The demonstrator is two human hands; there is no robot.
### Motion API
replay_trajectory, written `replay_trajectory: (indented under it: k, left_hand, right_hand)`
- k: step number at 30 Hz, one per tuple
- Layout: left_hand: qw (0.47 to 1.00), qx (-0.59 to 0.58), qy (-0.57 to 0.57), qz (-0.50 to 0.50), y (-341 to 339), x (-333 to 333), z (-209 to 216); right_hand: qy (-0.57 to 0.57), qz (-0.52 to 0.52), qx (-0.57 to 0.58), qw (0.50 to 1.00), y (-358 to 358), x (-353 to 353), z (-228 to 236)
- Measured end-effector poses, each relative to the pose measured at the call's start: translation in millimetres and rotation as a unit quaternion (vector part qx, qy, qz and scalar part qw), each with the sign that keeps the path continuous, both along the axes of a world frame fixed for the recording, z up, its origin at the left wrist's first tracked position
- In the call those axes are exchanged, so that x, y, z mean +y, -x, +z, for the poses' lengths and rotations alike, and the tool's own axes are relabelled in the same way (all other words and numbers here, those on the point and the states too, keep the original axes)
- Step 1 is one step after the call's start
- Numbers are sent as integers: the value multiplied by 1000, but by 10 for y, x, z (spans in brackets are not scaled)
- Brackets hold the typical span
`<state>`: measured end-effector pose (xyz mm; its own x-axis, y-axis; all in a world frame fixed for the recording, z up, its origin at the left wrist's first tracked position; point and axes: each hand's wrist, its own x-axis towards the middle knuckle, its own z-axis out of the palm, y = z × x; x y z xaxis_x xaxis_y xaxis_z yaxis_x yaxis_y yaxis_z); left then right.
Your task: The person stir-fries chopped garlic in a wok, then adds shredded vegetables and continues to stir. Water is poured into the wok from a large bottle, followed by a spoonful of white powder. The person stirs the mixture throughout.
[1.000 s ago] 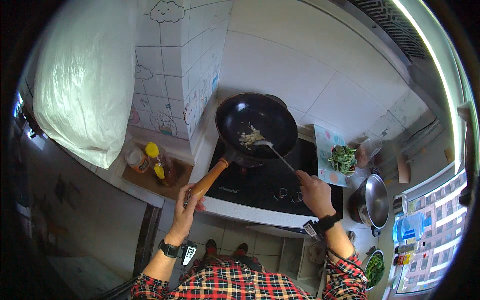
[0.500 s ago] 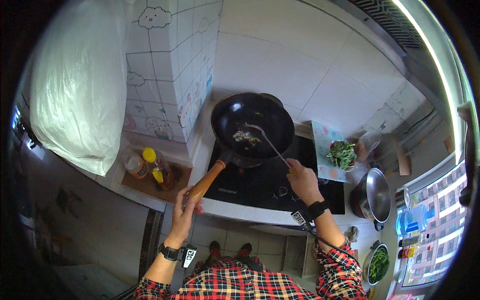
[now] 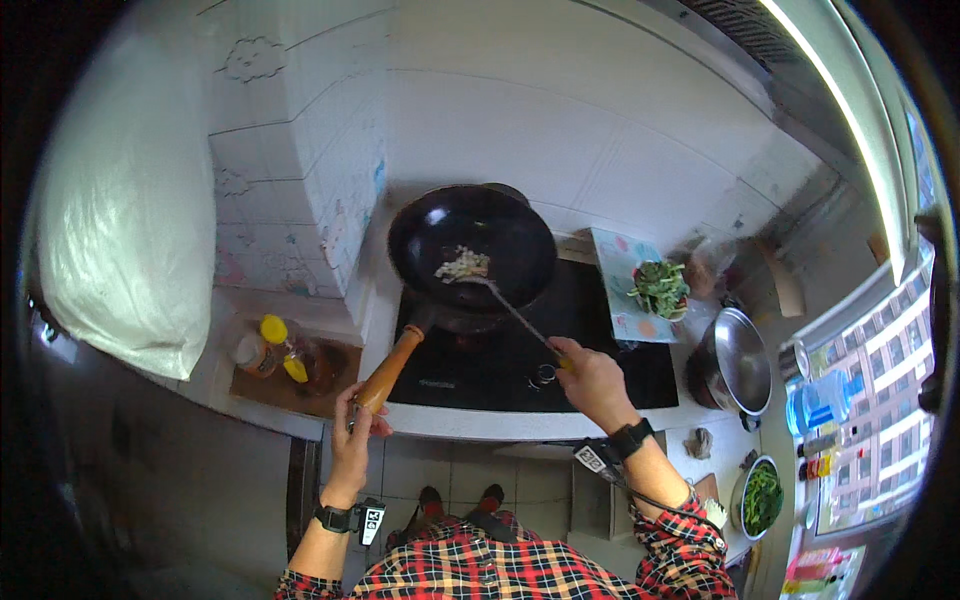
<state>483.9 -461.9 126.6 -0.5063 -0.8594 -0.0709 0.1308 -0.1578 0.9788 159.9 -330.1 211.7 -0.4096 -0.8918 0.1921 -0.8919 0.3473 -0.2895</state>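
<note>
My left hand [image 3: 357,425] is clenched round the wooden handle [image 3: 388,368] of the black wok [image 3: 472,247]. The handle's long axis runs from my grip, low and left, up and right to the wok, which sits on the dark cooktop [image 3: 560,350] set into the worktop [image 3: 470,425].

My right hand [image 3: 590,375] is closed on the near end of a metal spatula [image 3: 505,305]. The spatula's shaft slants up and left from that grip, over the near rim, and its blade lies in the wok, just beside or touching the small heap of pale chopped bits [image 3: 462,264]; can't tell which.

So the food lies ahead and to the left of my right grip, ahead and to the right of my left grip. The two long axes converge on the pan like a V. Right hand is the nearer one to the food, via the spatula.

Around: oil bottles with yellow caps [image 3: 278,345] on a tray left of the cooktop, greens on a board [image 3: 655,288] to the right, a steel lidded pot [image 3: 735,360] beyond that, a bowl of greens [image 3: 762,495] lower right.
</note>
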Motion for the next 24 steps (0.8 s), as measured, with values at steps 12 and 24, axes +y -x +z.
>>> replay_trajectory:
  k: [12, 24]
  left_hand:
    - [1000, -10, 25, -11, -15, 19, 3]
    - [1000, 13, 2, -4, 3, 10, -31]
  right_hand:
    - [-7, -43, 82, 996, -136, -180, -92]
    - [-34, -34, -25, 999, -798, -730, -158]
